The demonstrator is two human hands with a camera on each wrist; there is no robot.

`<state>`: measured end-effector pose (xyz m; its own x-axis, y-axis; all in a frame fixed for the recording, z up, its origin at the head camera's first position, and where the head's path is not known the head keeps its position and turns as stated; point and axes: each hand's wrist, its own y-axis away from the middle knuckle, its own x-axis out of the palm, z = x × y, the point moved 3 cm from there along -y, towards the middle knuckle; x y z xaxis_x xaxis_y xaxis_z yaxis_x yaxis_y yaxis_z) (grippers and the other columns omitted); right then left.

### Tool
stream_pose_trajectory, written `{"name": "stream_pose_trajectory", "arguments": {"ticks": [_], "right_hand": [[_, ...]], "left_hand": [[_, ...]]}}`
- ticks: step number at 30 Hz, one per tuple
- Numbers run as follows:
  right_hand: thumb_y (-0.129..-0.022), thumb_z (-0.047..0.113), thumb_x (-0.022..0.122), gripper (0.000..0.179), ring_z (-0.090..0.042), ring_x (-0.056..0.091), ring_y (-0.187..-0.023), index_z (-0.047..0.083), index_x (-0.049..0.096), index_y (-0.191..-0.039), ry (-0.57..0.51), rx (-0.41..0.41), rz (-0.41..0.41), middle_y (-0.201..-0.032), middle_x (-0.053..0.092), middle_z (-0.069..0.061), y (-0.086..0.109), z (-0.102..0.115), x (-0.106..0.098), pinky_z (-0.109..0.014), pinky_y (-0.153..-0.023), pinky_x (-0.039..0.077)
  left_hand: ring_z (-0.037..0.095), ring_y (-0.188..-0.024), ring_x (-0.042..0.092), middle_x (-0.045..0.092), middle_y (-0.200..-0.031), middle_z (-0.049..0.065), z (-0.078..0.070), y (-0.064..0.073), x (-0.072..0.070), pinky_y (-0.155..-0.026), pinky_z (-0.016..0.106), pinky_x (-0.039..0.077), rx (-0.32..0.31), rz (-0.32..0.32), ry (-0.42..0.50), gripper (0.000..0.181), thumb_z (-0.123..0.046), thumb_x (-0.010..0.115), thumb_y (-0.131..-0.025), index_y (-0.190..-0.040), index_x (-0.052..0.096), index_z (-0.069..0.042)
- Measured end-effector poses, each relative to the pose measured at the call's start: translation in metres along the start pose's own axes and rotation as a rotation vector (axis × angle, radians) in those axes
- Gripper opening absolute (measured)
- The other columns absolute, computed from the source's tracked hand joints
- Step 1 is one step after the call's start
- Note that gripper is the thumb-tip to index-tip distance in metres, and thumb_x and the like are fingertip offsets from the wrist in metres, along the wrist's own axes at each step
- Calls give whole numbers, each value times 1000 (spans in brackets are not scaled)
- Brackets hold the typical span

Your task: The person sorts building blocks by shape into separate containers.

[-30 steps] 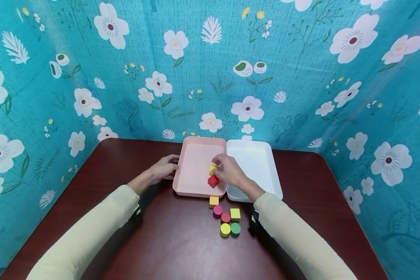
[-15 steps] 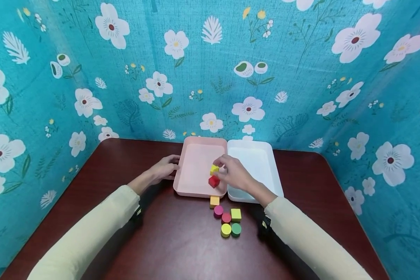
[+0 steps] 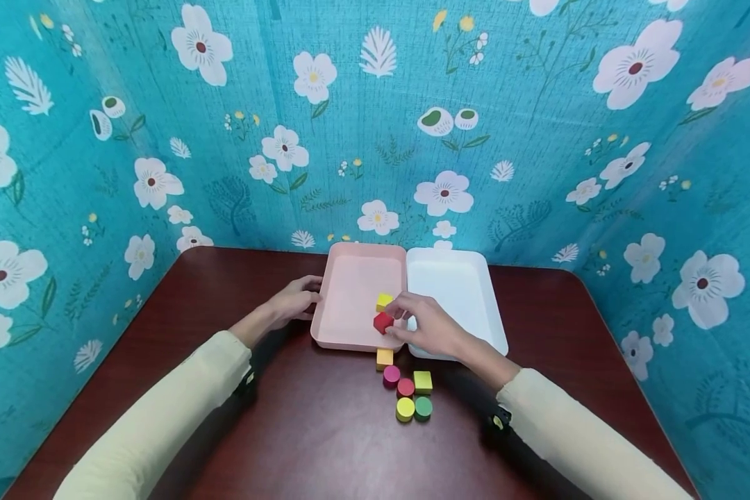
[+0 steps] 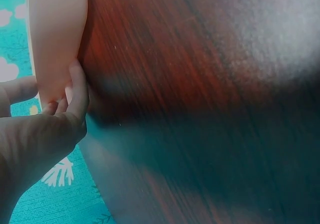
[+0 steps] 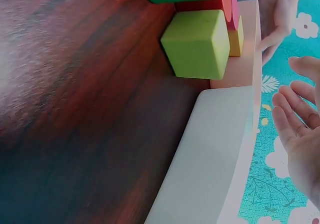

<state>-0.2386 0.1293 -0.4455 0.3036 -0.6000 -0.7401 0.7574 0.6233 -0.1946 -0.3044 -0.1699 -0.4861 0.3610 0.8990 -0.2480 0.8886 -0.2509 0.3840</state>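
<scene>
In the head view my left hand (image 3: 292,301) rests against the outer left wall of the pink tray (image 3: 348,340), fingertips at its side. The left wrist view shows those fingers (image 4: 77,91) touching that wall. My right hand (image 3: 426,323) is over the right part of the pink tray. Its thumb and fingers are spread apart around a red block (image 3: 383,322) lying there. The right wrist view shows this hand (image 5: 302,119) with a gap between thumb and fingers and nothing in it. Behind the red block sits a yellow block (image 3: 384,301), partly beside my fingers.
A white tray (image 3: 475,278) stands against the pink one's right side. In front lie an orange-yellow cube (image 3: 384,359), a magenta cylinder (image 3: 391,376), a red cylinder (image 3: 405,387), a yellow-green cube (image 3: 422,382), a yellow cylinder (image 3: 405,409) and a green cylinder (image 3: 423,408).
My right hand has moved from the yellow block toward the front right, nearer the red block, and its forearm has swung right. Both blocks stay in place. My left hand has not moved.
</scene>
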Motion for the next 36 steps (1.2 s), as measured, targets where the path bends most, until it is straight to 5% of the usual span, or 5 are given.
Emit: {"name": "stream_pose_trajectory", "arguments": {"ticks": [36], "right_hand": [[-92, 17, 84, 34, -25, 71, -103, 10, 72, -123, -16, -12, 48, -116, 72, -8, 28, 8, 7, -44, -91, 62]], "left_hand": [[33, -129, 58, 49, -152, 17, -1, -2, -4, -105, 53, 54, -6, -4, -1, 55, -13, 51, -108, -162, 37, -9]]}}
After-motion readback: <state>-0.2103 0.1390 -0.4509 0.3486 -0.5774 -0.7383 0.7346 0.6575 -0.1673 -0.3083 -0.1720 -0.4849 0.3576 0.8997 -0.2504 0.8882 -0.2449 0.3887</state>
